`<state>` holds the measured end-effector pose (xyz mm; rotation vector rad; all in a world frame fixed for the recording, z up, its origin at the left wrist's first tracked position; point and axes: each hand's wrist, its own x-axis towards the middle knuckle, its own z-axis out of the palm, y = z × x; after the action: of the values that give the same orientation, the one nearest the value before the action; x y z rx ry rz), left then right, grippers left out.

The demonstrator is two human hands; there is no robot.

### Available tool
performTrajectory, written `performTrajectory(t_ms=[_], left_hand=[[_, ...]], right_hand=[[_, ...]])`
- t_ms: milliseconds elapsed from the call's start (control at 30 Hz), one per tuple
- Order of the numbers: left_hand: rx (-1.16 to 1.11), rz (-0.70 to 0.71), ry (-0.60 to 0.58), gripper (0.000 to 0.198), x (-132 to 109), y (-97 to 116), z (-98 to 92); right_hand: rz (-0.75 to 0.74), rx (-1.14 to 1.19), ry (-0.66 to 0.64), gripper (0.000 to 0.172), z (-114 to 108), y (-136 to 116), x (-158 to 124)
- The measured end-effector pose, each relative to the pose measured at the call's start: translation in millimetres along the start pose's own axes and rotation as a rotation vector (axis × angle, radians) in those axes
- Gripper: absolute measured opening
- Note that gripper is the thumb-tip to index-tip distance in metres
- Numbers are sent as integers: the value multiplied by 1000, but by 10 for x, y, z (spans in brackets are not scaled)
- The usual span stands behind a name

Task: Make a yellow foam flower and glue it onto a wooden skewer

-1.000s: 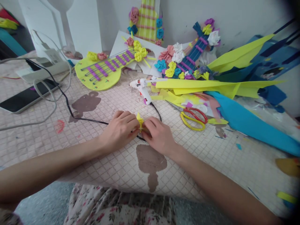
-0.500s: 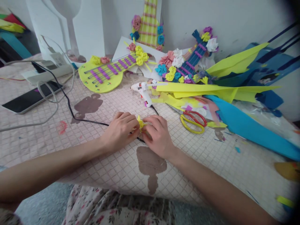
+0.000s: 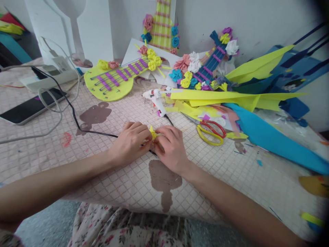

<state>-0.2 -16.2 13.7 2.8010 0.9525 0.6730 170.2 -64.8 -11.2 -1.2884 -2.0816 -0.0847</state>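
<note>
Between my hands is a small yellow paper flower [image 3: 153, 133], partly hidden by the fingers. My left hand [image 3: 134, 140] pinches it from the left with curled fingers. From the right, the fingertips of my right hand [image 3: 171, 145] are closed on its other side. A black cord [image 3: 100, 132] runs across the quilted cloth and passes under my hands. Just beyond them lies a white glue gun [image 3: 157, 102] on its side, nozzle to the left. Scissors [image 3: 211, 132] with red and yellow handles rest to the right of my right hand.
A yellow paper guitar [image 3: 110, 84] lies at the back left, near a phone [image 3: 32, 108] and a power strip [image 3: 48, 80]. A blue paper guitar [image 3: 209, 68] with flowers leans behind. Yellow crepe paper [image 3: 221, 97] and a blue sheet [image 3: 272, 137] spread over the right side.
My fingers have shifted very slightly around the yellow paper flower, which both hands still hold. The whole view has moved a little; nothing else on the table differs.
</note>
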Motion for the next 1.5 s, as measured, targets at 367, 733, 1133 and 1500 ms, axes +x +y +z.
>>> performTrajectory(t_ms=[367,733,1133,1500], left_hand=[[-16,44,-40,7,8,-25,-26],[-24,90,-90,9,3,-68,-23],[-22,49,-85,8,-29,-45,-22],[-26,27,-91,7,-35,-45,-8]], right_hand=[[-36,10,-68,9,-50,53,2],[-11,82,-133,12,-31,79,4],[-26,116,-174,10,-35,97,10],[29,120,-189,4,-23,82,6]])
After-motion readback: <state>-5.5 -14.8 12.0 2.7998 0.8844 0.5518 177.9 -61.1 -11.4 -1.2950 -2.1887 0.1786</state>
